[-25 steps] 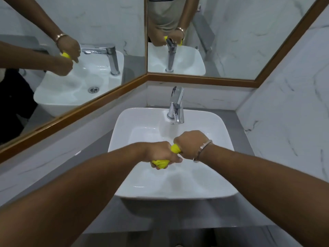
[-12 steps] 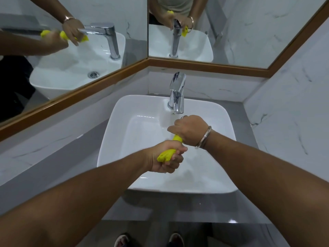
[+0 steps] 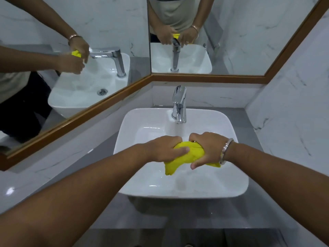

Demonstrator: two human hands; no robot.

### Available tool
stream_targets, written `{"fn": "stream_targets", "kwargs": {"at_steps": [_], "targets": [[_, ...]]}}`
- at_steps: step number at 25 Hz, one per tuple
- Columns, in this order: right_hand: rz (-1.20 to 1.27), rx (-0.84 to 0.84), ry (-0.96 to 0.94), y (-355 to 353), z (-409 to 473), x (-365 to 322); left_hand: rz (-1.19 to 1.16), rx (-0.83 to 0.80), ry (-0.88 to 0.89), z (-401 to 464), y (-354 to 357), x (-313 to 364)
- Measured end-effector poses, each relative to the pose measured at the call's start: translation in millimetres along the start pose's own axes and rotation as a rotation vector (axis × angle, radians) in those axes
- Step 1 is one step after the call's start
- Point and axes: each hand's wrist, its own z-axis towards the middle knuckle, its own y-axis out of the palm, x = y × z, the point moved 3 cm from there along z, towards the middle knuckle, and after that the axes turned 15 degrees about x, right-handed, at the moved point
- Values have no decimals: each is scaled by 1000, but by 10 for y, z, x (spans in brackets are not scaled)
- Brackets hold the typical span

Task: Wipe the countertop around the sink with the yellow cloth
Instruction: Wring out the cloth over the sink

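Note:
A bunched yellow cloth [image 3: 185, 157] hangs over the white basin of the sink [image 3: 135, 122]. My left hand [image 3: 165, 148] grips its left part, thumb pressed on top. My right hand [image 3: 206, 148], with a metal bangle on the wrist, grips its right part. Both ends of the cloth stick out below the hands. The grey countertop [image 3: 106, 150] runs around the sink on the left, right and front.
A chrome tap [image 3: 179, 104] stands at the back of the sink, just beyond the hands. Wood-framed mirrors [image 3: 106, 102] meet in the corner behind it. White marble wall [image 3: 293, 113] closes the right side. The countertop's front edge lies near the bottom.
The cloth was a tight twisted roll between close fists; now it is looser and more of it shows. Both hands have shifted slightly and now sit side by side over the basin.

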Motion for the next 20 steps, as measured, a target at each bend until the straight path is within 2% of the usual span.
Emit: {"fn": "stream_targets", "kwargs": {"at_steps": [3, 6, 9, 12, 16, 20], "targets": [[189, 89, -52, -141, -84, 24, -136, -35, 43, 25, -195, 32], [276, 149, 9, -183, -123, 95, -171, 43, 56, 70, -375, 75], [234, 68, 63, -241, -114, 162, -173, 113, 30, 86, -522, 161], [186, 134, 88, -440, -86, 216, -145, 169, 42, 52, -661, 328], [153, 119, 43, -746, -77, 260, 61, 219, 85, 15, -852, 523], [1, 99, 19, -890, -99, 218, 17, 224, 39, -1, -878, 569]]}}
